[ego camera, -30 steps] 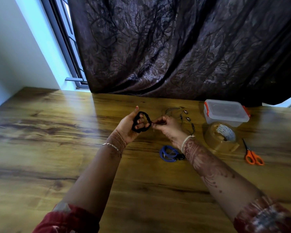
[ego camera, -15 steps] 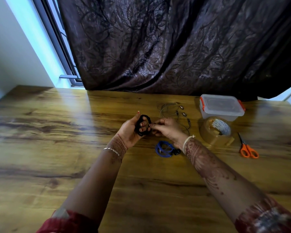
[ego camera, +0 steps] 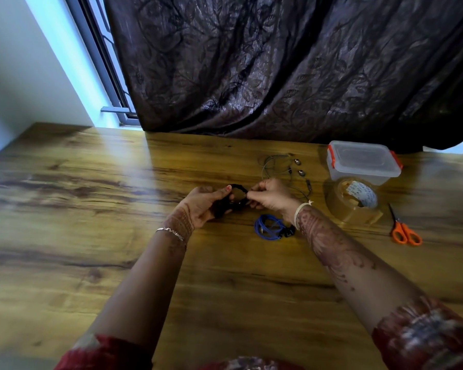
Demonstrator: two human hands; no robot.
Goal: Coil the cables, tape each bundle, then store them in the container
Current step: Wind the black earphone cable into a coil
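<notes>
A small coil of black cable (ego camera: pixel 235 199) is held just above the wooden table (ego camera: pixel 91 209) between both hands. My left hand (ego camera: pixel 203 204) grips its left side, and my right hand (ego camera: pixel 269 194) pinches its right edge. A blue coiled cable (ego camera: pixel 269 227) lies on the table just below my right wrist. A thin grey earphone cable (ego camera: pixel 281 169) with metal earbuds lies loose behind my right hand. The clear container (ego camera: pixel 362 162) with orange clips stands lidded at the back right. In front of it sits a roll of brown tape (ego camera: pixel 352 201).
Orange-handled scissors (ego camera: pixel 404 232) lie to the right of the tape roll. A dark patterned curtain (ego camera: pixel 278 70) hangs behind the table's far edge, with a window frame (ego camera: pixel 104 65) to its left. The wide left part of the table is bare wood.
Both hands have lowered the black coil closer to the table. The left hand has turned so its back now faces up, and the view has shifted left.
</notes>
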